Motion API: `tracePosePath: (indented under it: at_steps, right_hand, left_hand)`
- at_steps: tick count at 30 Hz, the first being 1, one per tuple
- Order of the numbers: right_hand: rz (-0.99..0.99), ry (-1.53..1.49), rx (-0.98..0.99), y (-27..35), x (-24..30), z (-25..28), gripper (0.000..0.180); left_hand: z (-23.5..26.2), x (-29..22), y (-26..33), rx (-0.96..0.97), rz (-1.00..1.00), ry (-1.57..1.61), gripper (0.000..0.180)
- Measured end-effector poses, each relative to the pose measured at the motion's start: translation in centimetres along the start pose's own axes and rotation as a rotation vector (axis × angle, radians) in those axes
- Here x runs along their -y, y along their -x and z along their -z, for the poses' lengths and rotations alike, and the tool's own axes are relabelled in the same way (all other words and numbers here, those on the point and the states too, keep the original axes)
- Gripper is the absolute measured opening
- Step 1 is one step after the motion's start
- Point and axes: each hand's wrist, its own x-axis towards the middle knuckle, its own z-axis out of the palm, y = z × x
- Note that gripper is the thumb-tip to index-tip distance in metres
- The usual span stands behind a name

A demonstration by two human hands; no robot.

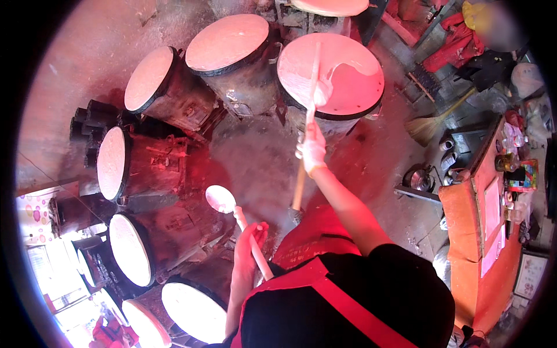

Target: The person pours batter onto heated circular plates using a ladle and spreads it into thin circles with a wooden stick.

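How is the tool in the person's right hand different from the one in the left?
The long stick in the right hand reaches out onto a round cooking top, its end in the white batter there. The ladle in the left hand looks shorter, ends in a rounded bowl and hangs over the floor, touching no drum. Both are pale and gripped by their handles.
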Motion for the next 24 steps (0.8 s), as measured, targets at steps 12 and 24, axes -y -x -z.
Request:
tracePosePath:
  at_steps: [12, 24]
  right_hand:
    - [-0.037, 0.085, 0.289, -2.9, 4.2, 0.9, 0.023]
    - [-0.178, 0.078, 0.149, -2.6, 13.8, 15.2, 0.033]
  left_hand:
    - [-8.2, 1.3, -0.2, 0.059, -0.033, -0.165, 0.017]
    - [-14.3, 4.6, -1.8, 0.084, -0.102, -0.214, 0.023]
